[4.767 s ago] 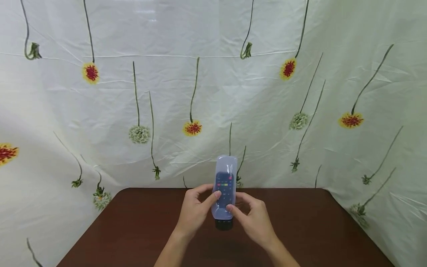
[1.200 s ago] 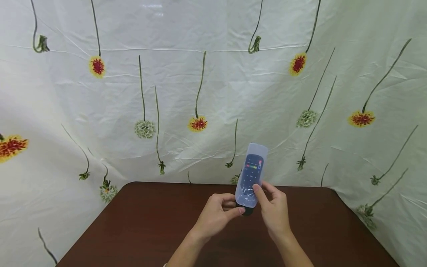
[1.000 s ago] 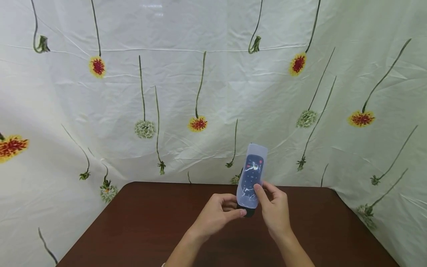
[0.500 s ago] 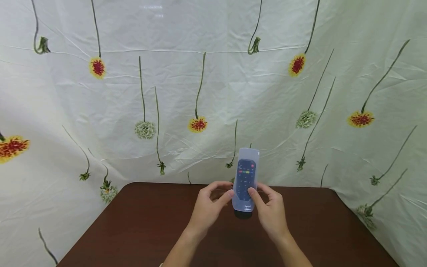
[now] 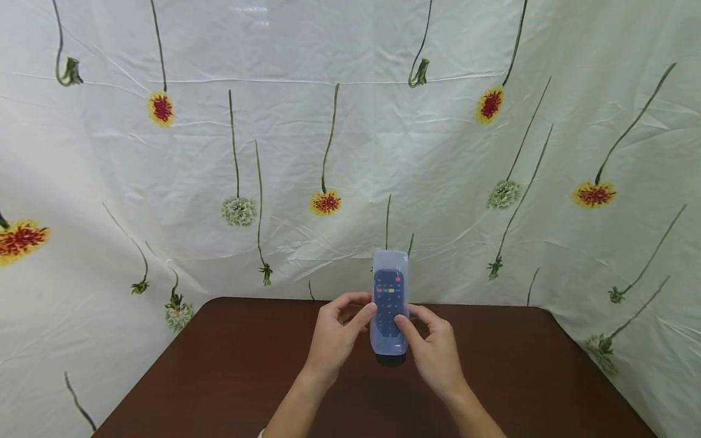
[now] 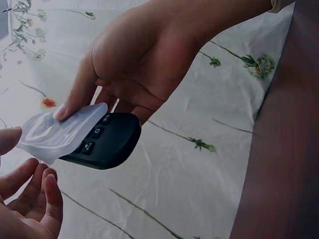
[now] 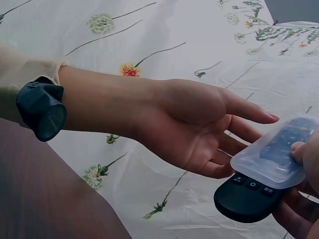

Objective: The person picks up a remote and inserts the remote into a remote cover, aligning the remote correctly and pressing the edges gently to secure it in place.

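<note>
A black remote control (image 5: 390, 361) stands nearly upright above the table, mostly inside a translucent silicone remote cover (image 5: 390, 258). Its dark bottom end sticks out below the cover. My right hand (image 5: 432, 350) grips the covered remote from the right, thumb on its front face and fingers behind. My left hand (image 5: 335, 337) has its thumb and curled fingers at the cover's left edge. In the left wrist view, the right thumb presses on the cover (image 6: 65, 132) near its lower rim. The right wrist view shows several buttons on the uncovered end of the remote (image 7: 249, 201).
A dark reddish-brown table (image 5: 230, 365) lies under both hands. Behind it hangs a pale cloth (image 5: 350, 158) printed with flowers, which also drapes along the sides. A dark strap (image 7: 44, 107) circles the left wrist at the sleeve cuff.
The covered remote has come left and down, and its tilt has straightened. My left hand has moved from the bottom end up to the cover's left edge; the right hand keeps its grip.
</note>
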Available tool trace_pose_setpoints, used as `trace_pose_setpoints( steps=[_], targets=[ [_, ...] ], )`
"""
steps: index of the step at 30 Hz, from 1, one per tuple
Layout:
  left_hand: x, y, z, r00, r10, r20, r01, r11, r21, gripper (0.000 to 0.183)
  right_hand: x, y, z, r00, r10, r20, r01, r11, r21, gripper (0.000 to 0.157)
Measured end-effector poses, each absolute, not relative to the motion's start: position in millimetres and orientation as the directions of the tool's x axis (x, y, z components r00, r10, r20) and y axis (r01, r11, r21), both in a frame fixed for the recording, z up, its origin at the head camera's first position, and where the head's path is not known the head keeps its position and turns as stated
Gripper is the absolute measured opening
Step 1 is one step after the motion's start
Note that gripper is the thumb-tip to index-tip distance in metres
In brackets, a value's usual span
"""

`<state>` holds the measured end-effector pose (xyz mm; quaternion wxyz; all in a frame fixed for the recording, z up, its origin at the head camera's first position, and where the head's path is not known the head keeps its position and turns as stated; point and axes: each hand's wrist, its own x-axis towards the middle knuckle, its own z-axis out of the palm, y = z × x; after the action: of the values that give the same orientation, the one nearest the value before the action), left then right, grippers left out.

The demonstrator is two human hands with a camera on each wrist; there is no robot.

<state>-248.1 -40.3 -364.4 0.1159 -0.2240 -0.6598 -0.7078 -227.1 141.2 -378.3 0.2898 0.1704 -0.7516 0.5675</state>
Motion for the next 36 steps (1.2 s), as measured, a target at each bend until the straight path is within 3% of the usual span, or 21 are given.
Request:
trace_pose_setpoints(
  steps=[36],
  targets=[
    [-249.0, -38.9, -367.0, -0.842, 0.067, 0.535, 0.527, -0.107, 0.843, 0.019, -227.7, 135.1, -382.1, -0.821, -0.040, 0.569, -0.561, 0.245, -0.791, 0.017]
  ],
)
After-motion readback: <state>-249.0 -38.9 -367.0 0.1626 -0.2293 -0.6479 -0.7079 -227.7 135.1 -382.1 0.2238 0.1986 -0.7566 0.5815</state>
